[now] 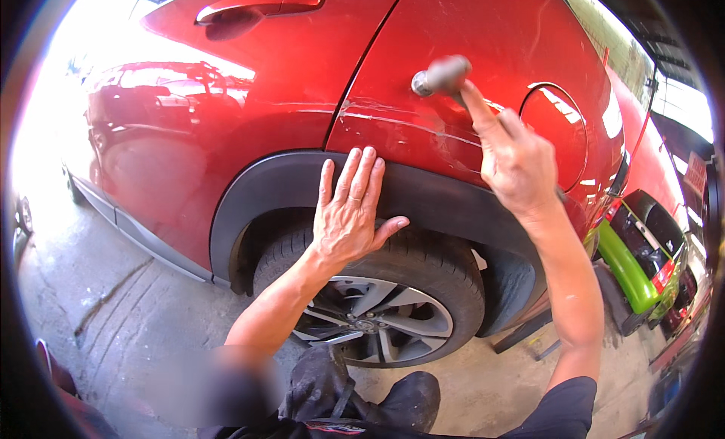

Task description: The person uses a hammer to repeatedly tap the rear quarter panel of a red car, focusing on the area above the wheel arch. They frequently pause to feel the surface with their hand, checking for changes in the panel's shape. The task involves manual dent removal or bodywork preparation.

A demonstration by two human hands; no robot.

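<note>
My right hand (pixel 521 167) is closed round the handle of a hammer (pixel 445 76), its head blurred by motion. The hammer head is up against or just off the red rear side panel (pixel 453 31); I cannot tell if it touches. Pale scratches (pixel 408 122) run across this panel below the hammer. My left hand (pixel 349 208) lies flat on the black wheel arch trim (pixel 279 186), fingers stretched upward and thumb out to the right. A ring is on one finger. Under it sits the rear wheel (pixel 370 318), a dark tire with a silver and black rim.
The red rear door (pixel 249 99) with its handle (pixel 260 7) is at left. A round fuel flap (pixel 555 129) lies right of my right hand. Bright green car parts (pixel 627 269) stand at the right, on the concrete floor (pixel 98 310). My knees are below the wheel.
</note>
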